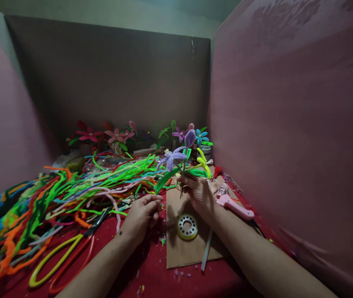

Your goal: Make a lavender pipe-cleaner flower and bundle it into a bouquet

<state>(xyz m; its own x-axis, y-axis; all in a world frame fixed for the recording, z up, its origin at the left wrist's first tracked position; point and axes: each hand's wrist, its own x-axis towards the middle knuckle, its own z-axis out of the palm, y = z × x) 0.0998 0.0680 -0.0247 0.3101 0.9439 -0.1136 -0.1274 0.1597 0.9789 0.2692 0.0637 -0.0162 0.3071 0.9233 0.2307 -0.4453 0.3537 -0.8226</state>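
My right hand (198, 193) is closed round the thin dark stems of a pipe-cleaner flower (172, 158), holding it upright above a cardboard sheet. The flower has an open lilac bloom, a purple bud (190, 138) above it and green leaves spreading to both sides. At the tip of the left-hand green leaf (167, 180), the fingers of my left hand (141, 216) are pinched together. Bare stem ends stick out below my right fingers. Behind that hand, a yellow pipe-cleaner piece (203, 164) shows.
Loose pipe cleaners (102, 182) heap up at left, near scissors (70, 252). A tape roll (187, 227) and a glue stick (207, 250) lie on the cardboard (176, 252); a pink glue gun (235, 207) lies right. Finished flowers (114, 135) stand behind, and walls enclose the red-covered table.
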